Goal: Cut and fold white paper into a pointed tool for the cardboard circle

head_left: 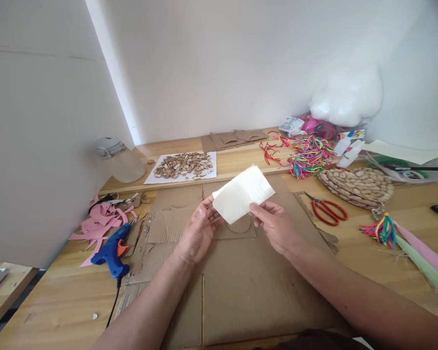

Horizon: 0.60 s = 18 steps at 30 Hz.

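Note:
Between my two hands is a pale cream folded sheet (243, 192), possibly paper or thin cloth, held tilted above the cardboard. My left hand (200, 226) is closed on its lower left edge, with the fingers partly behind it. The thumb of my right hand (272, 221) presses on the front near the lower right edge, its fingers curled behind. Under both hands lies a flattened brown cardboard sheet (255, 291) with cut lines and torn edges.
At left are a blue glue gun (113, 250) and pink scraps (104, 218). Wood chips (184, 166) lie on white paper at the back. To the right are red-handled scissors (328, 211), colourful tassels (310, 154), a braided mat (357, 184) and a bag of white stuffing (346, 99).

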Motion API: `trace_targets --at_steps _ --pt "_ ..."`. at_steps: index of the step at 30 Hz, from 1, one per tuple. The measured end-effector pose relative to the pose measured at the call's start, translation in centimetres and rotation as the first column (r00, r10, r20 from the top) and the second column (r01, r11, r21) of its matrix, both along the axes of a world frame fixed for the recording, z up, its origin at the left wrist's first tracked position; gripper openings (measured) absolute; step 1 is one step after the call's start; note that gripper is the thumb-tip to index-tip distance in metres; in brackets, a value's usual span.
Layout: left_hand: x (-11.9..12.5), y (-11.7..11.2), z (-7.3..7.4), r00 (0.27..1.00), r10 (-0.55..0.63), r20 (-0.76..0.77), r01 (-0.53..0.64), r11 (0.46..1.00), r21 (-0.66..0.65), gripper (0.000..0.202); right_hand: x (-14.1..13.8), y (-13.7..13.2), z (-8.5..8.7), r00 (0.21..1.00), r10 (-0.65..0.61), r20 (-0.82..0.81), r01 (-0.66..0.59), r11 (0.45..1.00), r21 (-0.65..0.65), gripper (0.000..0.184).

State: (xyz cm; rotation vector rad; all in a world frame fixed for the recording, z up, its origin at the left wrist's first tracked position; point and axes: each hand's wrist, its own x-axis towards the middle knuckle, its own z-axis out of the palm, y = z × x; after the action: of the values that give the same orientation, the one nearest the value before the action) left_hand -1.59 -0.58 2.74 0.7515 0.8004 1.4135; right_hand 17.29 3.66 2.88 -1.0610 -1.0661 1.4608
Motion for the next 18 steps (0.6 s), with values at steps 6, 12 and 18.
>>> trace_targets --at_steps 6,12,18 --pt "2.7 -0.5 0.3 0.997 -0.054 -0.054 0.051 0.997 -0.062 0.050 -0.8 -0.8 -0.4 0.989 -0.055 -0.141 0.047 0.997 -0.060 0.036" --pt "6.7 -0.3 1.1 0.993 0.105 0.054 -0.097 0.986 -0.138 0.040 -1.1 -1.4 -0.9 0.969 0.007 -0.249 -0.026 0.997 -0.075 0.033" --pt "9.0 0.5 0.8 0.970 0.233 0.076 -0.214 0.956 -0.201 0.040 -1.0 -1.3 0.1 0.910 -0.017 -0.413 -0.051 0.987 -0.152 0.033"
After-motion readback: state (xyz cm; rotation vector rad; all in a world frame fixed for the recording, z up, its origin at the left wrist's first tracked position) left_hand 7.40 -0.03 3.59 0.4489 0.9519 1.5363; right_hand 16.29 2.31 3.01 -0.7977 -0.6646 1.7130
